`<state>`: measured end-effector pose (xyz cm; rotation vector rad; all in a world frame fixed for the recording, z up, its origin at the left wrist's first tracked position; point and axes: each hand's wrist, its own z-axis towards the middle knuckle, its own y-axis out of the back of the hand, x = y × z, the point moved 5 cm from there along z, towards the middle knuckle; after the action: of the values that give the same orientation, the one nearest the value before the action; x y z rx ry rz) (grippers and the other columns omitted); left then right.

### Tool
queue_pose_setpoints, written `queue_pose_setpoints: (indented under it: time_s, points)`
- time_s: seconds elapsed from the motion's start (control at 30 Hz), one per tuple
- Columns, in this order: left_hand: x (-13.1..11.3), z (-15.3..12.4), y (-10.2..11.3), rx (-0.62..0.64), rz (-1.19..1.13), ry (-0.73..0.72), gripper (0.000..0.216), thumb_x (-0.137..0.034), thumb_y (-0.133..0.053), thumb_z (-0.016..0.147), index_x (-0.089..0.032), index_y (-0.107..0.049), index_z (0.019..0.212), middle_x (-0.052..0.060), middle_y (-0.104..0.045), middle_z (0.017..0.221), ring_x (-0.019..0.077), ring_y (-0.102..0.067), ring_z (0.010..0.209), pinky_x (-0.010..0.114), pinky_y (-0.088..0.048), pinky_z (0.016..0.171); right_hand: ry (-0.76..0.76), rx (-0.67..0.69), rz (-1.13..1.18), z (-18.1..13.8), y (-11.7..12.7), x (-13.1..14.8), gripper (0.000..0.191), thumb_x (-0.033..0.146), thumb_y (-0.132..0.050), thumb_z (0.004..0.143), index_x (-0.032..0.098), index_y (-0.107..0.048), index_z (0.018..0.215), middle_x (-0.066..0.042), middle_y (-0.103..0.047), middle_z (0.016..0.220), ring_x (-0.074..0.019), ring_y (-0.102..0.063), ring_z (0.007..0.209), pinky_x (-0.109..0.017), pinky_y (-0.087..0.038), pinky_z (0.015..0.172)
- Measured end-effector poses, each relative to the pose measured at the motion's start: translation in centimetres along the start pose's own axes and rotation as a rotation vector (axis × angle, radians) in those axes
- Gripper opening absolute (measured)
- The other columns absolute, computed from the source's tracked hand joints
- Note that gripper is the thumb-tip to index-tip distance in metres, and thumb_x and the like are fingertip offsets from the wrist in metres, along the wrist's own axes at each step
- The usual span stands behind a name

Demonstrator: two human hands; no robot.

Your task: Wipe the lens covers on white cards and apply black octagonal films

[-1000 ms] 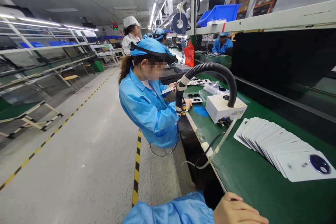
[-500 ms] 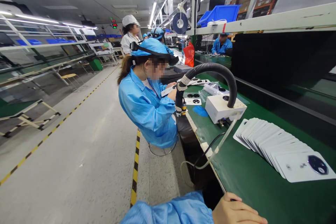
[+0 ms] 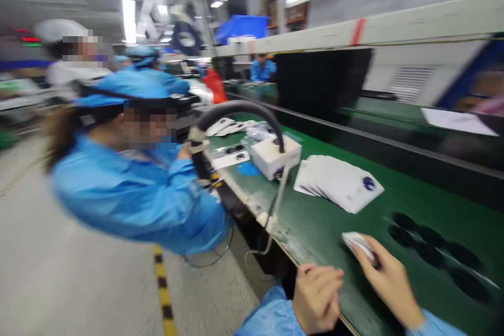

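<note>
Over the flat green bench [image 3: 291, 207], the right hand [image 3: 389, 279] pinches a thin white piece [image 3: 352, 240] at its ten o'clock; weak pressure may drop it. The left hand [image 3: 318, 296], at nine, curls; its grip I cannot tell.

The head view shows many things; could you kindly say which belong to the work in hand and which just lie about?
Likely used: white piece in right hand, white panels, black discs.
Likely lying about: red bag, blue bin, paper.

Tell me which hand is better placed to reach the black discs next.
Probably the right hand: nearer the black discs, though holding a white piece. The left hand is farther, by the bench edge.
</note>
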<state>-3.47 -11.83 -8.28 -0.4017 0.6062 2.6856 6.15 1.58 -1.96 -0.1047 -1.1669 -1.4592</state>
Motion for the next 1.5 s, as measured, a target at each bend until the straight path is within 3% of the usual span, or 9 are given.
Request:
queue_pose_setpoints:
  time_s: [0.23,0.33,0.47,0.67,0.8,0.93,1.07,1.4,1.5]
  points:
    - [0.4,0.5,2.1,0.236,-0.164,0.031,0.034,-0.004,-0.046,0.090,-0.017,-0.067,0.114,0.007,-0.074,0.113,0.0183,-0.068,0.104,0.035,-0.036,0.097,-0.101,0.048,-0.005,4.9,-7.2,0.5,0.030,0.040,-0.062,0.096,0.015,-0.061,0.113,-0.007,-0.063,0.111,-0.0213,-0.062,0.099,-0.042,-0.054,0.087]
    - [0.5,1.3,3.1,0.237,-0.172,0.072,0.032,-0.004,-0.048,0.091,-0.016,-0.064,0.116,0.011,-0.068,0.121,0.0197,-0.065,0.108,0.035,-0.041,0.096,-0.056,0.016,0.003,4.7,-6.1,0.9,0.032,0.040,-0.063,0.095,0.016,-0.060,0.117,-0.009,-0.060,0.121,-0.0244,-0.059,0.109,-0.046,-0.052,0.093]
    - [1.8,6.4,2.3,0.262,-0.188,0.175,0.025,-0.012,-0.047,0.097,-0.016,-0.060,0.118,0.012,-0.062,0.123,0.0216,-0.060,0.115,0.038,-0.048,0.097,-0.062,-0.112,-0.026,3.3,-0.6,-1.1,0.032,0.039,-0.062,0.096,0.017,-0.060,0.119,-0.010,-0.058,0.125,-0.0251,-0.057,0.113,-0.048,-0.050,0.097]
    - [5.7,18.3,-9.1,0.634,-0.118,0.138,0.025,-0.032,-0.058,0.096,-0.015,-0.062,0.114,0.008,-0.065,0.114,0.0199,-0.064,0.101,0.041,-0.055,0.089,-0.174,-0.336,-0.108,1.6,6.4,-7.4,0.029,0.039,-0.060,0.097,0.017,-0.061,0.116,-0.009,-0.060,0.118,-0.0229,-0.060,0.106,-0.045,-0.051,0.093]
    - [7.3,23.1,-18.0,0.881,0.010,0.088,0.036,-0.035,-0.061,0.094,-0.016,-0.057,0.125,0.011,-0.058,0.128,0.0251,-0.060,0.113,0.048,-0.052,0.095,-0.172,-0.362,-0.143,0.7,6.9,-9.1,0.028,0.038,-0.060,0.098,0.016,-0.062,0.114,-0.008,-0.061,0.115,-0.0216,-0.061,0.102,-0.043,-0.053,0.090]
    - [7.7,24.8,-22.0,1.053,0.073,0.010,0.039,-0.035,-0.061,0.094,-0.016,-0.056,0.128,0.011,-0.056,0.132,0.0265,-0.058,0.117,0.050,-0.050,0.098,-0.137,-0.339,-0.169,0.1,6.5,-9.2,0.026,0.038,-0.059,0.098,0.016,-0.062,0.112,-0.007,-0.062,0.113,-0.0202,-0.062,0.098,-0.041,-0.054,0.087]
    - [7.8,24.7,-22.4,1.121,0.078,-0.067,0.038,-0.035,-0.061,0.094,-0.016,-0.057,0.127,0.011,-0.057,0.130,0.0258,-0.059,0.115,0.049,-0.051,0.097,-0.116,-0.324,-0.170,0.1,6.3,-9.0,0.025,0.037,-0.059,0.098,0.017,-0.062,0.111,-0.007,-0.063,0.111,-0.0197,-0.062,0.097,-0.040,-0.055,0.086]
    - [6.5,28.7,-19.5,0.995,-0.102,0.012,0.038,-0.034,-0.061,0.094,-0.016,-0.056,0.127,0.011,-0.057,0.129,0.0251,-0.060,0.113,0.047,-0.053,0.094,-0.163,-0.387,-0.072,0.6,7.4,-8.1,0.025,0.038,-0.058,0.098,0.016,-0.062,0.112,-0.007,-0.062,0.113,-0.0200,-0.062,0.098,-0.041,-0.054,0.088]
    - [4.2,25.8,-17.4,0.984,-0.222,0.035,0.040,-0.035,-0.061,0.094,-0.016,-0.055,0.129,0.011,-0.058,0.128,0.0240,-0.061,0.109,0.045,-0.055,0.091,-0.186,-0.441,-0.032,0.4,9.5,-7.4,0.028,0.038,-0.057,0.099,0.016,-0.060,0.116,-0.008,-0.061,0.115,-0.0210,-0.062,0.100,-0.042,-0.054,0.089]
